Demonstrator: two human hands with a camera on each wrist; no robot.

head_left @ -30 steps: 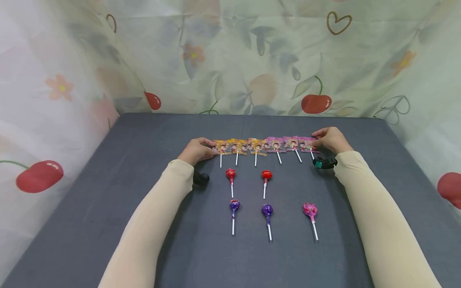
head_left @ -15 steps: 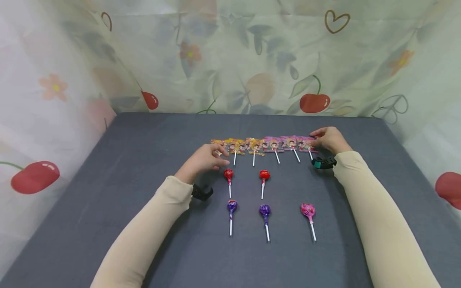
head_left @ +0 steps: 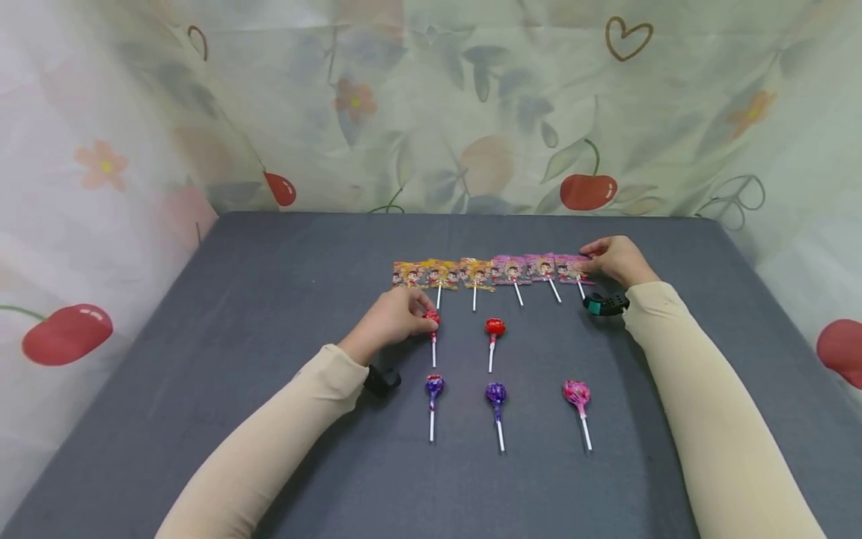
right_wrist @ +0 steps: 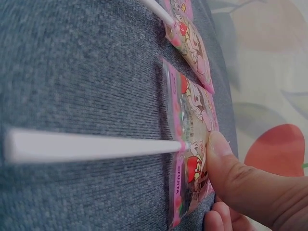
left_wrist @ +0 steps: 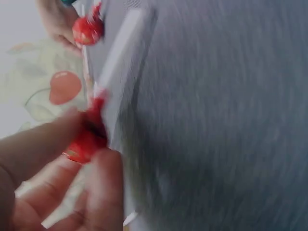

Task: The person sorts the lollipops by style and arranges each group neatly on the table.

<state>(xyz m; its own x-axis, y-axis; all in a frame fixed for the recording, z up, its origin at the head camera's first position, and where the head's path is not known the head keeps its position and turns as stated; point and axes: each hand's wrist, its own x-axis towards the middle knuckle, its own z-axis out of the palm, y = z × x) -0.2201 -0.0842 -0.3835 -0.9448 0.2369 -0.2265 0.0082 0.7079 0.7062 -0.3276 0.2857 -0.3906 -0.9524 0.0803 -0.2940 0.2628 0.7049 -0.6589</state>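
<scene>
My left hand (head_left: 397,316) pinches the round head of a red-wrapped lollipop (left_wrist: 88,143) between thumb and fingers; its white stick points away from the hand in the left wrist view. At the right end of a row of flat-packed lollipops, my right hand (head_left: 621,262) holds the edge of a pink-packet lollipop (right_wrist: 190,108). The thumb lies on the packet, and the other fingers are curled by its far edge, partly hidden. Left of it, the row continues with more pink packets (head_left: 510,269) and orange-yellow packets (head_left: 476,274), sticks pointing toward me.
A second red lollipop (head_left: 494,328) lies right of the left hand. Nearer me are two purple lollipops (head_left: 435,385) and a pink one (head_left: 576,393). The dark grey table (head_left: 296,258) ends at a patterned curtain (head_left: 431,112).
My left hand has left the orange packet at the row's left end, come nearer and taken hold of the red lollipop. The right hand stays at the last pink packet.
</scene>
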